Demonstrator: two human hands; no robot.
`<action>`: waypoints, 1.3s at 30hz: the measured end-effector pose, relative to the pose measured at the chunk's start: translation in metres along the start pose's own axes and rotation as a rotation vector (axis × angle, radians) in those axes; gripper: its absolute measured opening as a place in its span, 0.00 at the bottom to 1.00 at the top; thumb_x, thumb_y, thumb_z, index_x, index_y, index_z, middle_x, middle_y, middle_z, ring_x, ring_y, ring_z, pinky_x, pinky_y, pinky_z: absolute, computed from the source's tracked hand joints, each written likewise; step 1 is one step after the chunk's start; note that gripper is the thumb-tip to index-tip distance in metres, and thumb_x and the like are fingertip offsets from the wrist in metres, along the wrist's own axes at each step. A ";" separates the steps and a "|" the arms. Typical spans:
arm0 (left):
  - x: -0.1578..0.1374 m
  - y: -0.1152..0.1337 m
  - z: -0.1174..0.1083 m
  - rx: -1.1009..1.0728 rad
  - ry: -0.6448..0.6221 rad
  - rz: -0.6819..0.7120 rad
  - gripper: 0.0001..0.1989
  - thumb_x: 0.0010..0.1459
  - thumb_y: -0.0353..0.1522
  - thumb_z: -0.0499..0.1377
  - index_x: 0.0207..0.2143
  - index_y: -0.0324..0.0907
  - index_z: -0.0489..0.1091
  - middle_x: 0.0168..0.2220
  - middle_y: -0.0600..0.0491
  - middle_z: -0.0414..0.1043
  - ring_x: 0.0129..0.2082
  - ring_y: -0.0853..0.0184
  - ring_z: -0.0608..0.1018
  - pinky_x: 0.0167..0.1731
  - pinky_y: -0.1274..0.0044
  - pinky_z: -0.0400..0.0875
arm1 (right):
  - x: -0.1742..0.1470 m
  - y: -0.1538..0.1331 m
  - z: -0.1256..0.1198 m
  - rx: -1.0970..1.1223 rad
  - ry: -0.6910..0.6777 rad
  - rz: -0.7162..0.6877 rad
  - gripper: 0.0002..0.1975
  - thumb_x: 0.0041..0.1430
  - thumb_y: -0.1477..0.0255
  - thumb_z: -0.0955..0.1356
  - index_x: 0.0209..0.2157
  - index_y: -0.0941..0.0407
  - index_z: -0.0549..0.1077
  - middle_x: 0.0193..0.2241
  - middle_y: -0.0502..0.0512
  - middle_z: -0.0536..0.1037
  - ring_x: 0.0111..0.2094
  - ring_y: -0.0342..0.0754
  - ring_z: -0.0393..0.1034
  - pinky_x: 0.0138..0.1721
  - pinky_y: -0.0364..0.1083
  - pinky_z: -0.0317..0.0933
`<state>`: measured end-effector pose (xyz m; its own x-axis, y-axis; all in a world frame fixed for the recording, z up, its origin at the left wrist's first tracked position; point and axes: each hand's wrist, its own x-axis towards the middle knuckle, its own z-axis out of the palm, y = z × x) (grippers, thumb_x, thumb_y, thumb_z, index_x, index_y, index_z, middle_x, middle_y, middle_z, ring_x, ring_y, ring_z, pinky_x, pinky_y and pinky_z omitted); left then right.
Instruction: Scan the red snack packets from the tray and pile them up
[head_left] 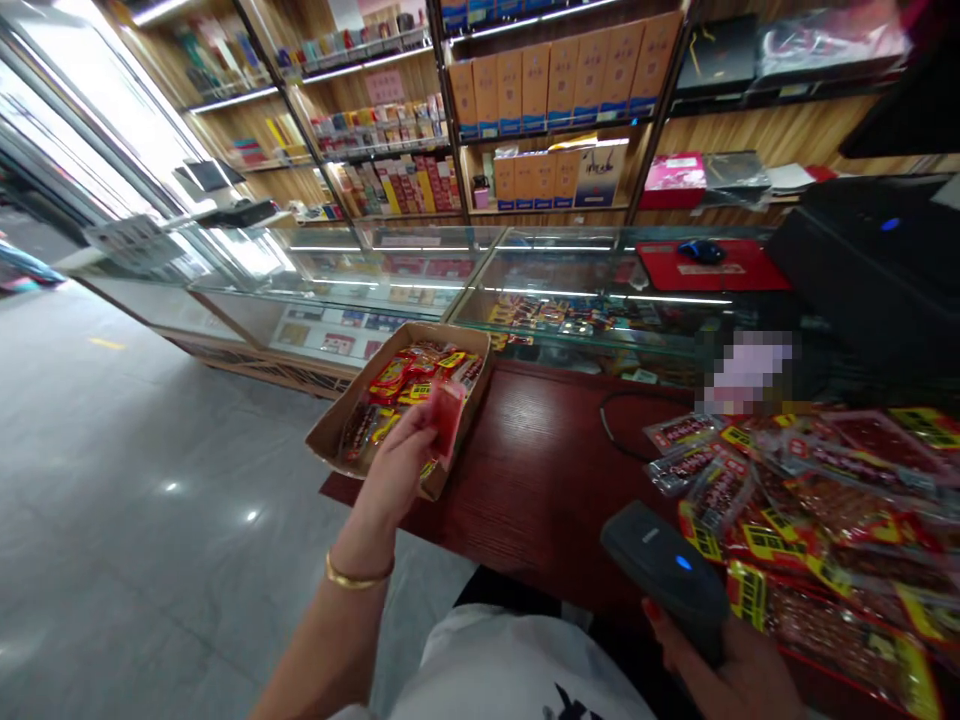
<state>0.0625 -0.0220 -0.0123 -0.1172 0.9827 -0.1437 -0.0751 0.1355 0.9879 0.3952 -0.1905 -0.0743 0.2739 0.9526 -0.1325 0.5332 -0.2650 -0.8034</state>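
Observation:
My left hand (405,450), with a gold bangle at the wrist, grips a flat red snack packet (448,418). It is over the right side of an open cardboard box (324,456), which holds several red and yellow snack packets (394,375). My right hand (739,665) is wrapped round a dark barcode scanner (664,570) with a blue light on top, low over the table. Just right of the scanner lies a heap of snack packets (810,510), red, yellow and clear.
The box and heap rest on a dark red wooden table (532,455). Behind it runs a glass display counter (420,265) with a red mouse pad (705,268) on top. A black cable (607,425) curves across the table. Grey tiled floor (165,450) lies to the left.

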 end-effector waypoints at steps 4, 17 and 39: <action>-0.017 -0.024 0.061 -0.606 -0.418 -0.474 0.27 0.55 0.51 0.62 0.43 0.36 0.74 0.25 0.57 0.63 0.20 0.73 0.64 0.19 0.81 0.62 | -0.002 -0.011 -0.006 -0.007 -0.009 -0.001 0.17 0.55 0.53 0.68 0.22 0.49 0.75 0.19 0.54 0.81 0.33 0.59 0.80 0.42 0.49 0.71; -0.018 -0.069 0.090 -0.346 -0.251 -0.383 0.15 0.58 0.31 0.67 0.47 0.37 0.77 0.49 0.41 0.80 0.45 0.59 0.83 0.45 0.69 0.78 | -0.007 -0.017 -0.011 0.015 -0.122 -0.056 0.16 0.56 0.60 0.68 0.39 0.53 0.82 0.38 0.56 0.87 0.41 0.59 0.81 0.43 0.51 0.70; -0.023 -0.081 0.132 -0.427 -0.239 -0.479 0.14 0.59 0.25 0.57 0.46 0.35 0.76 0.45 0.42 0.82 0.41 0.60 0.84 0.45 0.68 0.80 | -0.008 -0.012 -0.011 0.072 -0.035 -0.080 0.18 0.60 0.58 0.68 0.40 0.56 0.81 0.35 0.59 0.87 0.37 0.58 0.82 0.40 0.49 0.71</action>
<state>0.2016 -0.0393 -0.0815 0.2439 0.8346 -0.4938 -0.4539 0.5483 0.7024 0.3952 -0.1963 -0.0571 0.2041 0.9752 -0.0858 0.4926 -0.1781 -0.8518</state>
